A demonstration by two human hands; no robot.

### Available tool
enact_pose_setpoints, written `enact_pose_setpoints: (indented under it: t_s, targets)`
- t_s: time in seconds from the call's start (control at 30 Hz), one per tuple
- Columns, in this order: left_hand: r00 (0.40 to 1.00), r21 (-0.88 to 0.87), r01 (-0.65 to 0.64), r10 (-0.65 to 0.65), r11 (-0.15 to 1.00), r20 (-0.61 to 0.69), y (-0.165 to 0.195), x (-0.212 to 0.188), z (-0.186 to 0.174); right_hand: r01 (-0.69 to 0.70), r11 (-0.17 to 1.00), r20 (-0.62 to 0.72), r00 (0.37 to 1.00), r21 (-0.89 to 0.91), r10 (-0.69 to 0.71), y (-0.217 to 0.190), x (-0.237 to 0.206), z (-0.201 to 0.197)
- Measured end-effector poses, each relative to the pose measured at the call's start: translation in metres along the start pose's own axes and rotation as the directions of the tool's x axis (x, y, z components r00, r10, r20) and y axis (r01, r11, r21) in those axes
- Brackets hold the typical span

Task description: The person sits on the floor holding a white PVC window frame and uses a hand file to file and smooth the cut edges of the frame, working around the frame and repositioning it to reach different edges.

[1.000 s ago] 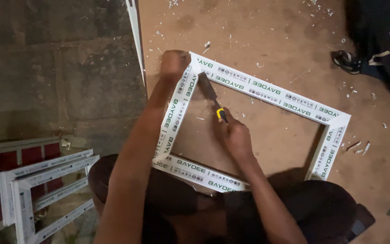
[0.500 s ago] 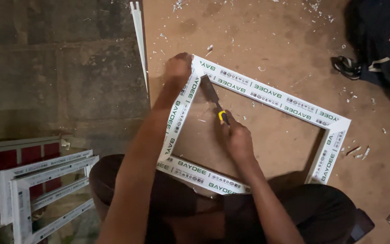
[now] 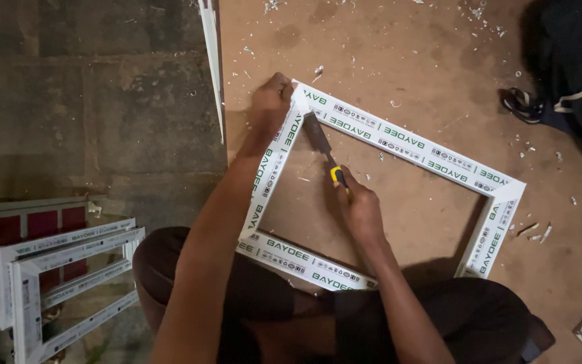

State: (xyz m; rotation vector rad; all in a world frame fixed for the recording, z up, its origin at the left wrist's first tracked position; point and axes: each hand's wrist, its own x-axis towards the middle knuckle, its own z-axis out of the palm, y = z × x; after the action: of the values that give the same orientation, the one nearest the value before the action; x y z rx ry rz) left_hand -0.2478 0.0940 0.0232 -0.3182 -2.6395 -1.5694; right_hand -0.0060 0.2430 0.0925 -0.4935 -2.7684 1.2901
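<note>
the white plastic frame (image 3: 385, 135) lies flat on a brown board (image 3: 405, 40), its far left corner under the left hand (image 3: 271, 101), whose fingers are clenched over that corner and press it down. the right hand (image 3: 358, 209) is wrapped tight around the yellow and black handle of a chisel (image 3: 321, 145), the flat dark blade laid along the inside edge of the frame just near that same corner. judging by this, the step in hand is cleaning the corner joint, paring off the raised seam. the next move seems to call for a shallow, steady push with the blade kept low, so it shaves the seam and does not dig into the smooth face.

the frame is a slim rectangle of glossy strips with printed film; white shavings (image 3: 533, 229) are scattered over the dusty, matte board. to the near left, more white frames (image 3: 62, 283) stand stacked on the rough concrete floor (image 3: 69, 101).
</note>
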Motion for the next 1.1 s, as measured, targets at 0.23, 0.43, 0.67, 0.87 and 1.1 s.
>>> enact_pose_setpoints:
  t_s: [0.23,0.43,0.67,0.87,1.1]
  targets:
    - [0.994,0.317,0.088,-0.06,0.945,-0.096,-0.008,0.002,0.003,-0.001,0.997,-0.005,1.0,-0.072,0.001,0.003,-0.001,0.007]
    - [0.983,0.562,-0.007,0.109,0.827,-0.148,-0.029,-0.074,-0.006,0.106,0.979,-0.024,0.993,-0.173,-0.111,0.004,0.001,0.013]
    - [0.993,0.749,-0.055,0.117,0.661,-0.029,-0.042,-0.106,-0.009,0.15,0.953,-0.021,0.987,-0.265,-0.161,0.02,-0.001,0.03]
    - [0.994,0.762,-0.065,0.113,0.645,-0.011,-0.034,-0.106,-0.012,0.161,0.942,-0.033,0.983,-0.296,-0.178,0.008,0.056,0.055]
    - [0.982,0.814,-0.136,0.184,0.564,0.036,-0.035,-0.102,-0.018,0.042,0.964,-0.005,0.999,-0.262,-0.045,0.012,0.017,0.03]
